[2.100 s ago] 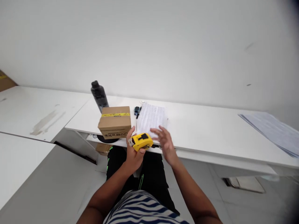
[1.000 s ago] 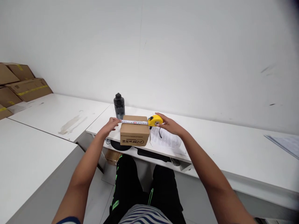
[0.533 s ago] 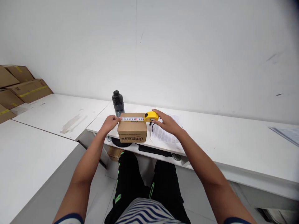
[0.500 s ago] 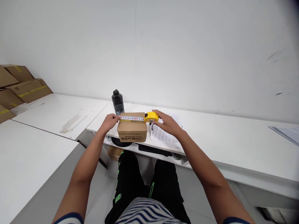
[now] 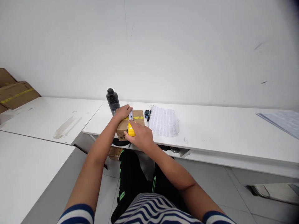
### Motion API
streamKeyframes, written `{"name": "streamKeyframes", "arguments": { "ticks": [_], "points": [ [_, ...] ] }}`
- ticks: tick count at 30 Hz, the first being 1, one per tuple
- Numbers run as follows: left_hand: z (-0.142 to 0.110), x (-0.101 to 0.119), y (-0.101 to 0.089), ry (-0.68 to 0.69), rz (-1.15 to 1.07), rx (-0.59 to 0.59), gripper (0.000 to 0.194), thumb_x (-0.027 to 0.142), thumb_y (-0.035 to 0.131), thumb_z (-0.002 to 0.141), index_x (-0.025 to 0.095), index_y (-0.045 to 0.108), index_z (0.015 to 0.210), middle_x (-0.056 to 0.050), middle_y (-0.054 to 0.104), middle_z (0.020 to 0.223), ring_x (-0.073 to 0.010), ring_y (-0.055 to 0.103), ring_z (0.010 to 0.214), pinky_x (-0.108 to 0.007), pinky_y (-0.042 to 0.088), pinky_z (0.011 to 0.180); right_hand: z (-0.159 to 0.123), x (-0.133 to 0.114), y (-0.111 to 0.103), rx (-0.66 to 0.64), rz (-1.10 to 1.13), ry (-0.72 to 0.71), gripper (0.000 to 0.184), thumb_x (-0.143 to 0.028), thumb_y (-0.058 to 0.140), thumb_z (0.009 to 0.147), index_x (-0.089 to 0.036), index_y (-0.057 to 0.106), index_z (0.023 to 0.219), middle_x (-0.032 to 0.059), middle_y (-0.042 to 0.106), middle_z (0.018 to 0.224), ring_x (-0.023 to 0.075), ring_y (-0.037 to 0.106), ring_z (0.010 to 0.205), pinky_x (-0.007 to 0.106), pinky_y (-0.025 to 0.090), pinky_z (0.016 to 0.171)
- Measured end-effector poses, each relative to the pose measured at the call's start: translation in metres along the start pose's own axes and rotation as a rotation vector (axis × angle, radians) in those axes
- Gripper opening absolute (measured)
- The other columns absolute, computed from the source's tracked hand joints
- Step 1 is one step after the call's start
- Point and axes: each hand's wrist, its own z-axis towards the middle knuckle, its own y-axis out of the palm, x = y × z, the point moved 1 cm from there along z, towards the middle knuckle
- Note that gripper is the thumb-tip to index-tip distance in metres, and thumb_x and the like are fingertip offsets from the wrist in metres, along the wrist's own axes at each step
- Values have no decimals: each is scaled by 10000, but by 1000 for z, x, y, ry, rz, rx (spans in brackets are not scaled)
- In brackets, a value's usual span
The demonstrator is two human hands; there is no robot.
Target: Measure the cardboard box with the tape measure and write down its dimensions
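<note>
A small cardboard box (image 5: pixel 139 114) with a strip of yellow tape across its top sits at the desk's front edge. My right hand (image 5: pixel 141 136) is closed around a yellow tape measure (image 5: pixel 131 130) at the box's near side. From it the white blade (image 5: pixel 131 115) runs away from me over the box top. At the far edge of the box, my left hand (image 5: pixel 123 112) pinches the blade's end between its fingers. Part of the box is hidden behind my hands.
A dark water bottle (image 5: pixel 113 101) stands behind the box on the left. To the right lie a small dark blue device (image 5: pixel 147 114), a black pen (image 5: pixel 149 116) and a printed sheet (image 5: pixel 163 122). More papers (image 5: pixel 283 123) are far right; taped cartons (image 5: pixel 20 93) stand far left.
The tape measure has turned from lying left to right across the box to lying front to back. My right hand came to the near side, my left to the far edge.
</note>
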Motion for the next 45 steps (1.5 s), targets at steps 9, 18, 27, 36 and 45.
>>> {"name": "streamKeyframes", "arguments": {
  "ticks": [9,18,27,36,45],
  "points": [
    [-24,9,-14,224,-97,295,325,437,433,952,190,636,895,-93,706,998,-245,619,958,-362,428,912,-11,8,-7,-41,32,-23,521,-512,526,918,-248,538,1367,112,712,923,254,656,719,369,511,680],
    [-146,44,17,358,-795,217,520,583,564,882,221,510,1251,-114,632,1226,-240,606,1155,-390,473,996,-35,69,-13,90,266,-147,481,-401,498,965,-297,396,1424,143,662,1223,306,644,1113,510,531,907],
    [-180,72,161,-125,-1415,-77,603,658,644,779,236,483,1178,-119,629,1199,-237,650,1084,-388,520,917,-119,103,-12,211,355,-81,490,-479,424,981,-276,451,1426,135,677,1184,270,668,1039,463,549,833],
    [-148,84,181,168,-394,-135,549,438,801,644,228,516,1063,-15,647,917,-224,642,841,-374,498,790,-52,289,-64,-295,-202,621,462,-232,373,975,-176,509,1412,160,658,1186,254,648,942,382,484,832],
    [-183,78,145,306,-491,160,582,653,668,767,222,488,1116,-53,601,1006,-201,608,880,-356,495,799,-81,200,-52,-146,956,252,748,-627,584,859,-310,323,1484,108,592,1286,258,609,1111,417,539,862]
  ]
}}
